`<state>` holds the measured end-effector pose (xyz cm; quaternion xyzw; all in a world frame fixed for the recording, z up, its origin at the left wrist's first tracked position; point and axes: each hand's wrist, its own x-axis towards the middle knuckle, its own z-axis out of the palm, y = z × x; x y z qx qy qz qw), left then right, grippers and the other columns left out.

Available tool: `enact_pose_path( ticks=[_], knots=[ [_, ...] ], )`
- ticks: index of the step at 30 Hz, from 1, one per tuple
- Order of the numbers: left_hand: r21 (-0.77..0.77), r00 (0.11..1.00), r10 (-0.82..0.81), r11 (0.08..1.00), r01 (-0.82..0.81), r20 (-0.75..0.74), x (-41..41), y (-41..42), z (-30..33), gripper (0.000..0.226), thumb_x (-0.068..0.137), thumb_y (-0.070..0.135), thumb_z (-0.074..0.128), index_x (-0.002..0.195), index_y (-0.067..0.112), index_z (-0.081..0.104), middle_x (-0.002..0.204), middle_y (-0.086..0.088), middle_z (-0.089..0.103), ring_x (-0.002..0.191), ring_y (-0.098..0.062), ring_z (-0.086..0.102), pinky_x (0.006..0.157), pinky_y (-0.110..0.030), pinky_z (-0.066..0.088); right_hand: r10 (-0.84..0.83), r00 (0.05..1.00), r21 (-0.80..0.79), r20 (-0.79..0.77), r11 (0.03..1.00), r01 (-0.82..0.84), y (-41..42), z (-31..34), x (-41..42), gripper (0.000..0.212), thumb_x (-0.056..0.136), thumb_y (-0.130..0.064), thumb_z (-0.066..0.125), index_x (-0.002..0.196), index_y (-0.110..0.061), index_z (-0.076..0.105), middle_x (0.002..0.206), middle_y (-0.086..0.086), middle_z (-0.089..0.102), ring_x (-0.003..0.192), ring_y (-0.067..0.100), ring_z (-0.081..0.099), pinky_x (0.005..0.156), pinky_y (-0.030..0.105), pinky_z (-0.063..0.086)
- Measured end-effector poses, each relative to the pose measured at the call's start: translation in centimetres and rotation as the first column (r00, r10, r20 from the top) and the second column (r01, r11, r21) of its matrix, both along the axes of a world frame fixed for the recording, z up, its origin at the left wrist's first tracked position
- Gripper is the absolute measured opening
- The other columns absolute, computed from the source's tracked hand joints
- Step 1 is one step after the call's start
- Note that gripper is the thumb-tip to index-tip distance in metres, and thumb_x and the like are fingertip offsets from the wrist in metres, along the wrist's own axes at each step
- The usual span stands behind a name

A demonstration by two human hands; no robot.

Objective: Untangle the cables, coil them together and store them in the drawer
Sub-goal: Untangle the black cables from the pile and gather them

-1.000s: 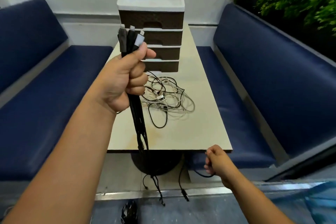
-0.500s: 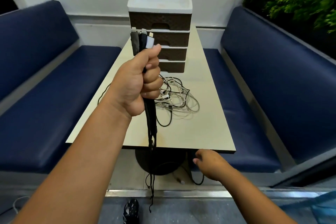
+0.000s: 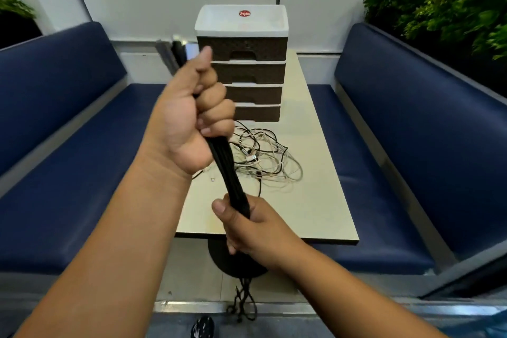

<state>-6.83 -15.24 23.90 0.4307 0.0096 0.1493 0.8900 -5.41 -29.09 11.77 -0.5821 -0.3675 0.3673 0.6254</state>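
Note:
My left hand [image 3: 189,118] grips a bundle of black cables [image 3: 223,164] near its plug ends, which stick up above my fist. The bundle runs down to my right hand [image 3: 247,225], which grips it lower, over the table's near edge. The loose tails [image 3: 244,302] hang below toward the floor. A tangle of white and black cables [image 3: 263,156] lies on the table [image 3: 315,200]. Behind the tangle stands a brown drawer unit [image 3: 244,71] with a white top, all its drawers closed.
Blue benches flank the table, the left bench [image 3: 68,145] and the right bench [image 3: 411,132]. Green plants [image 3: 439,0] stand behind the right bench. The table's dark round base [image 3: 233,263] sits under its near end. A shoe tip [image 3: 203,328] shows at the bottom.
My right hand rose from below the table edge and took hold of the black bundle under my left hand. The left hand tilted, with the plug ends now leaning left.

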Motion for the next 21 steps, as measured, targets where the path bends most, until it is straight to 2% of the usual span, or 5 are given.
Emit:
enact_pose_path(
  ticks=[5,8,10,14,21],
  knots=[
    [-0.481,0.999,-0.036,0.875,0.049,0.036,0.8,3.5,-5.1,0.042,0.1,0.044,0.046,0.068,0.017,0.051,0.061,0.007,0.049,0.055,-0.007,0.052,0.056,-0.021,0.05,0.027,0.979,0.026,-0.204,0.999,-0.022,0.4,0.1,-0.2,0.041,0.098,-0.038,0.05,0.065,-0.02,0.032,0.048,-0.005,0.029,0.041,0.011,0.021,0.043,0.024,0.018],
    [-0.391,0.998,-0.06,0.919,0.041,-0.034,0.4,3.0,-8.3,0.044,0.096,0.056,0.045,0.09,0.017,0.065,0.101,0.002,0.07,0.101,-0.017,0.067,0.1,-0.04,0.047,0.019,0.974,-0.023,-0.228,0.999,-0.025,1.0,-0.2,0.1,0.044,0.102,-0.035,0.045,0.064,-0.018,0.033,0.045,-0.006,0.029,0.041,0.011,0.02,0.043,0.022,0.017],
    [-0.371,0.992,-0.086,0.927,0.048,-0.088,0.0,2.2,-9.6,0.041,0.096,0.051,0.046,0.105,0.016,0.064,0.106,0.002,0.071,0.105,-0.018,0.067,0.106,-0.042,0.041,0.008,0.971,-0.07,-0.241,0.997,-0.025,1.6,-0.6,0.3,0.043,0.103,-0.034,0.044,0.064,-0.019,0.034,0.046,-0.004,0.029,0.042,0.012,0.019,0.044,0.023,0.017],
    [-0.57,0.991,-0.1,0.821,0.031,-0.09,-0.1,3.3,-11.8,0.017,0.098,0.027,0.052,0.094,0.013,0.061,0.062,0.008,0.053,0.057,-0.007,0.059,0.067,-0.029,0.06,-0.005,0.957,-0.172,-0.288,0.984,-0.047,3.0,-2.3,0.6,0.041,0.102,-0.034,0.046,0.067,-0.019,0.032,0.049,-0.001,0.027,0.043,0.012,0.018,0.044,0.023,0.018],
    [-0.554,0.971,-0.074,0.83,-0.067,-0.228,0.2,6.6,-13.2,0.031,0.097,0.037,0.047,0.07,0.021,0.049,0.046,0.006,0.027,0.043,-0.003,0.01,0.032,-0.013,0.021,0.1,0.965,-0.207,-0.24,0.967,-0.152,6.1,-5.7,2.0,0.028,0.095,-0.022,0.058,0.069,-0.02,0.049,0.051,-0.003,0.044,0.048,0.013,0.041,0.062,0.028,0.041]
  ],
)
